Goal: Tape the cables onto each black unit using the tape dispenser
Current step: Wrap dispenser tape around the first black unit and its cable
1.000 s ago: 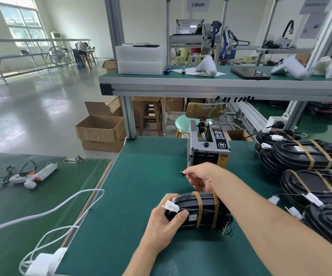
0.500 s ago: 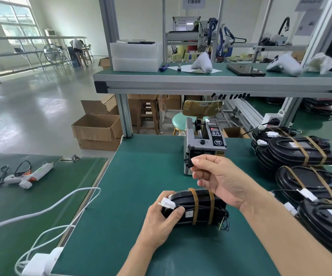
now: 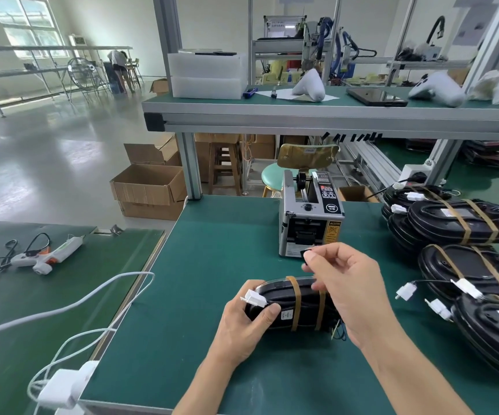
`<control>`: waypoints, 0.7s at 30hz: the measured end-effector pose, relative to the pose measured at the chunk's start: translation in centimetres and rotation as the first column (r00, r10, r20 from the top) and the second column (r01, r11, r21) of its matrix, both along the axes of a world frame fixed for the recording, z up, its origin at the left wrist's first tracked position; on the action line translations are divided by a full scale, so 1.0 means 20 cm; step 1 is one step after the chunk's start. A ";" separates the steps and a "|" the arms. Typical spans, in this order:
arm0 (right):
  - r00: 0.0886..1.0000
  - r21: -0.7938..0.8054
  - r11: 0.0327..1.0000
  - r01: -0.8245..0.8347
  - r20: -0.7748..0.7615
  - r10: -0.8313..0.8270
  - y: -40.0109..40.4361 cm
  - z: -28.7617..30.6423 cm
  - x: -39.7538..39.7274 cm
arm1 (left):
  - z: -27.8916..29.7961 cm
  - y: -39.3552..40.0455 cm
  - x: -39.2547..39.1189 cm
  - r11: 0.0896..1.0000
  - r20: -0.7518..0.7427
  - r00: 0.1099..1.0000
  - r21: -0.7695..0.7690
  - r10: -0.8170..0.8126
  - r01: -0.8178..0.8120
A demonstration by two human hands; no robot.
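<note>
- The black unit (image 3: 293,304) lies on its side on the green desk (image 3: 212,265), just in front of the tape dispenser (image 3: 309,217); 2 tan bands already wrap it and the coiled cable.
- The left hand (image 3: 242,327) grips the unit's left end, fingers curled round it and thumb pressing just below the white connector (image 3: 254,297).
- The right hand (image 3: 344,283) hovers above the unit, thumb and forefinger pinching a small piece of black tape (image 3: 306,255) close to the dispenser's mouth.
- To do this step well, I judge the left hand should keep the unit from rolling while the tape comes down flat.
- Set 1 end of the tape on the housing first, then smooth it across the cable so no slack loop is trapped.
- Keep the sticky side off the fingers, or it may curl on itself.
- Finished units (image 3: 451,223) are stacked on the right of the desk, well apart from the work; a glue gun (image 3: 47,256) lies on the neighbouring desk.
</note>
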State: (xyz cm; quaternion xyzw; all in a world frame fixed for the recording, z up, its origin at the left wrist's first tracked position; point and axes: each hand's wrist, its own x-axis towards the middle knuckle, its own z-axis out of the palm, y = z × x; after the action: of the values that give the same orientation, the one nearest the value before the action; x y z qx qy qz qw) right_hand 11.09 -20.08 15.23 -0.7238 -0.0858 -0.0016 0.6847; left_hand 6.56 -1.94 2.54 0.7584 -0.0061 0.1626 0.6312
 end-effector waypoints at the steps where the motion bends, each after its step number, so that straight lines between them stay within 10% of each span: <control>1: 0.999 -0.019 1.000 -0.024 -0.023 0.024 0.01 0.00 -0.01 | 0.00 0.00 0.00 1.000 0.004 1.000 -0.003 -0.001 0.001; 10: 0.961 -0.179 0.974 -0.140 -0.260 0.090 0.07 -0.07 -0.04 | 0.00 -0.04 -0.02 0.993 0.059 0.996 0.099 0.065 -0.070; 21: 0.979 -0.260 0.964 -0.058 -0.205 0.004 0.07 -0.09 -0.09 | -0.04 -0.05 -0.03 0.978 0.123 0.989 0.182 0.084 -0.106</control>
State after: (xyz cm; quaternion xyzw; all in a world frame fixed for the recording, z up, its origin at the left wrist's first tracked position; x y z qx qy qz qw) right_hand 9.35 -18.63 13.40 -0.8035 -0.0266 0.0944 0.5872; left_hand 5.97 -2.94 1.81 0.8033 -0.0214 0.2345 0.5471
